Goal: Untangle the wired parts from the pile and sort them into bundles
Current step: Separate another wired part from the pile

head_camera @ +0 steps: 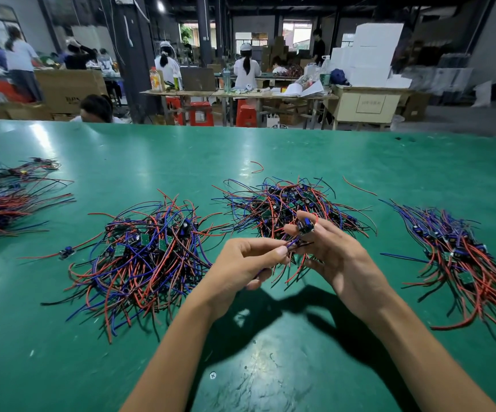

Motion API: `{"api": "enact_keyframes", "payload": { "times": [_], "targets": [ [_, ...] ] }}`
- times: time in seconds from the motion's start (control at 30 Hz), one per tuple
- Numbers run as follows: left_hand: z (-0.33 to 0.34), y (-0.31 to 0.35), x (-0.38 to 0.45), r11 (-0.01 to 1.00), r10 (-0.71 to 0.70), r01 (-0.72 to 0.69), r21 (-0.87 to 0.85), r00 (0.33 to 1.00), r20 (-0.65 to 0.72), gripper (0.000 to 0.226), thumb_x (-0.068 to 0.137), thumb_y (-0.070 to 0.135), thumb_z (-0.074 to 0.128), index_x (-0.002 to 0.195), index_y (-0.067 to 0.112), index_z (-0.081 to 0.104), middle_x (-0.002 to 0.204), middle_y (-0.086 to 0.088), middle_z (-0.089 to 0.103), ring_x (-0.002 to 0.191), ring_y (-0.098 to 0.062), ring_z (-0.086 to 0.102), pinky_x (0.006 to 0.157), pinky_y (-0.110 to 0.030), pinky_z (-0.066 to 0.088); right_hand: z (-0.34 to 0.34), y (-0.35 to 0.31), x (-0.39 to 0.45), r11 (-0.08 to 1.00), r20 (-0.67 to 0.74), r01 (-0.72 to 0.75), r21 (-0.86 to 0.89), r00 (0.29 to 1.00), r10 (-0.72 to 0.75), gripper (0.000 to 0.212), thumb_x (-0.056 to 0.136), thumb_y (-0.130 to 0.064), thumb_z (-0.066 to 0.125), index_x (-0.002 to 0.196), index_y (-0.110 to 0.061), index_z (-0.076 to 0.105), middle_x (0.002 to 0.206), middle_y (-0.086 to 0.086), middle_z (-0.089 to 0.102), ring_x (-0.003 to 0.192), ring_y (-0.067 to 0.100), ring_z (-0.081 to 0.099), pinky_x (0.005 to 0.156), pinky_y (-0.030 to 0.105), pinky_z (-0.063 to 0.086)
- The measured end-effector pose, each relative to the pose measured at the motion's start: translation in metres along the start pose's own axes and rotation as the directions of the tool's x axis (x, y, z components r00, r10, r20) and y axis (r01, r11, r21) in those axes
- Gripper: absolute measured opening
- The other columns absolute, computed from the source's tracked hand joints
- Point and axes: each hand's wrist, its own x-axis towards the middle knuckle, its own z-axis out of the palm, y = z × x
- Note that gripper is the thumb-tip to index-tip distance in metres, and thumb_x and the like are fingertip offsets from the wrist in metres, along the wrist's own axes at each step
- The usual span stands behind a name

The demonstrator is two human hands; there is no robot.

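**A:** what's actually on the bench rn?

**B:** two tangled piles of little boards with red, blue and black leads — a big messy one left of centre, another further back at centre.

**A:** any sorted?

**B:** yeah, a combed bundle at right with its wires fanned toward the near edge, more bundles far left, and one stray part lying flat beside the big pile.

You have two tangled heaps of red, blue and black wired circuit parts, one at centre left and one further back. Two combed bundles lie at the right and far left. Two stray red wires lie far off.
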Motion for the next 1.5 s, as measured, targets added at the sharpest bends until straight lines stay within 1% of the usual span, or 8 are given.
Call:
{"api": "enact_keyframes", "payload": {
  "times": [0.17, 0.33, 0.4, 0.73, 0.93, 1.13, 1.37, 1.5],
  "targets": [
    [0.004, 0.006, 0.000, 0.955, 0.296, -0.284, 0.085, 0.923, -0.244, 0.014, 0.092, 0.015, 0.070, 0.102, 0.018, 0.080, 0.077, 0.008, 0.073, 0.051, 0.004, 0.049, 0.051, -0.008, 0.037, -0.002, 0.002, 0.001, 0.998, -0.018, 0.039, -0.058, 0.999, -0.040, 0.034, 0.093, -0.042, 0.062, 0.124, -0.030, 0.071, 0.129, 0.004, 0.070, 0.096, 0.015, 0.066, 0.077, 0.023, 0.052],
    [-0.021, 0.017, -0.006, 0.507, 0.862, -0.231, 0.830, 0.148, -0.486, 0.016, 0.098, 0.016, 0.066, 0.109, 0.013, 0.077, 0.085, -0.001, 0.067, 0.069, -0.016, 0.055, 0.067, -0.016, 0.039, -0.002, 0.005, -0.001, 0.937, -0.053, 0.107, -0.333, 0.990, -0.132, 0.024, 0.095, -0.032, 0.061, 0.114, -0.030, 0.076, 0.112, 0.000, 0.077, 0.090, 0.012, 0.067, 0.075, 0.025, 0.048],
    [-0.038, 0.019, -0.008, 0.505, 0.862, -0.013, 0.863, 0.051, -0.504, 0.018, 0.099, 0.020, 0.064, 0.109, 0.013, 0.078, 0.086, -0.006, 0.068, 0.075, -0.025, 0.055, 0.069, -0.020, 0.036, -0.003, 0.009, 0.000, 0.931, -0.144, 0.143, -0.335, 0.969, -0.201, 0.019, 0.096, -0.015, 0.064, 0.101, -0.024, 0.080, 0.091, 0.007, 0.079, 0.067, 0.006, 0.063, 0.057, 0.016, 0.044],
    [-0.061, 0.003, -0.009, 0.565, 0.531, 0.586, 0.580, 0.280, -0.800, 0.029, 0.097, 0.024, 0.056, 0.122, 0.015, 0.069, 0.130, -0.014, 0.050, 0.119, -0.037, 0.038, 0.093, -0.046, 0.030, -0.018, 0.024, 0.002, 0.301, -0.364, -0.266, -0.916, 0.867, -0.340, 0.027, 0.082, -0.065, 0.067, 0.097, -0.044, 0.059, 0.076, -0.020, 0.065, 0.073, 0.011, 0.063, 0.068, 0.031, 0.047],
    [-0.030, 0.007, -0.002, 0.516, 0.720, 0.304, 0.801, 0.354, -0.597, 0.022, 0.088, 0.017, 0.064, 0.109, 0.020, 0.069, 0.125, -0.010, 0.052, 0.112, -0.032, 0.040, 0.086, -0.040, 0.029, -0.022, 0.031, 0.004, 0.321, -0.438, -0.355, -0.878, 0.866, -0.240, 0.011, 0.081, -0.039, 0.070, 0.092, -0.038, 0.074, 0.073, -0.022, 0.070, 0.081, 0.012, 0.068, 0.068, 0.026, 0.045],
    [0.015, -0.014, 0.005, 0.310, 0.634, -0.141, 0.940, 0.767, -0.094, 0.018, 0.093, 0.022, 0.054, 0.103, 0.022, 0.068, 0.100, 0.004, 0.064, 0.100, -0.019, 0.053, 0.089, -0.037, 0.041, -0.020, 0.025, 0.003, 0.545, -0.418, -0.204, -0.813, 0.856, -0.304, 0.031, 0.076, -0.018, 0.070, 0.101, -0.033, 0.060, 0.065, -0.017, 0.070, 0.061, 0.008, 0.065, 0.063, 0.024, 0.054],
    [0.033, -0.025, 0.013, 0.929, 0.154, -0.043, 0.368, 0.948, -0.277, 0.035, 0.105, 0.037, 0.050, 0.097, 0.017, 0.078, 0.079, 0.001, 0.076, 0.055, -0.009, 0.056, 0.055, -0.028, 0.049, -0.001, 0.016, -0.009, 0.471, 0.038, 0.345, -0.812, 0.836, -0.547, 0.033, 0.074, -0.020, 0.065, 0.105, -0.030, 0.057, 0.070, -0.009, 0.065, 0.046, 0.012, 0.050, 0.049, 0.018, 0.040],
    [0.018, -0.016, 0.009, 0.999, 0.041, -0.044, -0.010, 0.979, -0.202, 0.012, 0.093, 0.013, 0.069, 0.099, 0.011, 0.079, 0.083, -0.004, 0.077, 0.064, -0.009, 0.063, 0.056, -0.020, 0.046, 0.010, 0.027, -0.013, 0.282, 0.280, 0.436, -0.855, 0.844, -0.457, 0.037, 0.076, -0.025, 0.066, 0.110, -0.031, 0.055, 0.077, -0.015, 0.062, 0.062, 0.007, 0.057, 0.060, 0.024, 0.049]
  ]
}}
